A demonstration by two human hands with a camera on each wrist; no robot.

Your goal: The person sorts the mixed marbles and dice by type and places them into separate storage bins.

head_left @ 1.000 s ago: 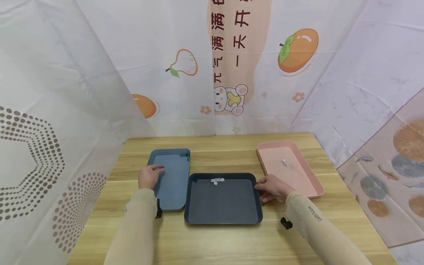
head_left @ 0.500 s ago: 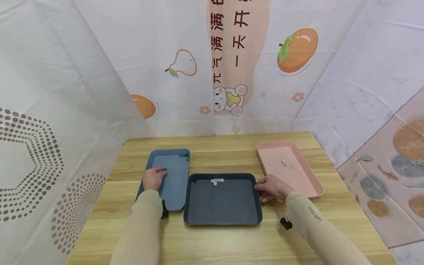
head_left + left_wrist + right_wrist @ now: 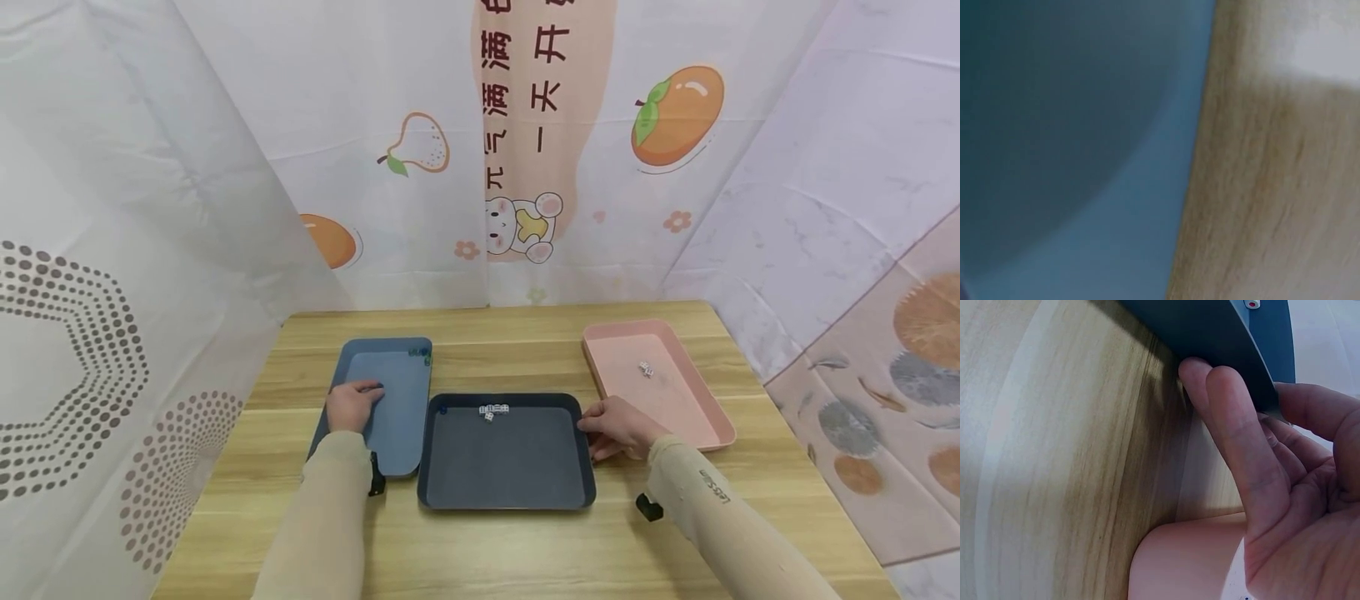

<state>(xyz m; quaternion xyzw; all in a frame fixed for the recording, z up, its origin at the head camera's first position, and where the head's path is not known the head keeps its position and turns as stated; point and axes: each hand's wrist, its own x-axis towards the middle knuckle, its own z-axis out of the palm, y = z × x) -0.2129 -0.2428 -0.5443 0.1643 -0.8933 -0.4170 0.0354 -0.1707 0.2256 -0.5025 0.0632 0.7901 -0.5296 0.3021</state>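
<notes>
My left hand (image 3: 350,406) hovers over or rests in the blue tray (image 3: 397,450), its fingers reaching toward the right; whether something sits between the fingertips is too small to tell. The left wrist view shows just the blue tray (image 3: 1135,206) and wood, no hand. With the thumb at the rim and the fingers against the outer wall, my right hand (image 3: 618,425) pinches the right edge of the dark grey tray (image 3: 510,467). Near that tray's back edge lie several white dice (image 3: 492,410), and a small dark blue die (image 3: 442,410) is in its back left corner.
Several small green and blue dice (image 3: 420,353) lie in the blue tray's back right corner. A pink tray (image 3: 693,400) with a few white dice (image 3: 646,368) stands at the right, close to my right hand. The wooden table (image 3: 510,558) backs onto a printed curtain (image 3: 322,125).
My left hand has shifted right, farther over the blue tray. My right hand keeps its hold on the dark grey tray's edge; the trays stay where they were.
</notes>
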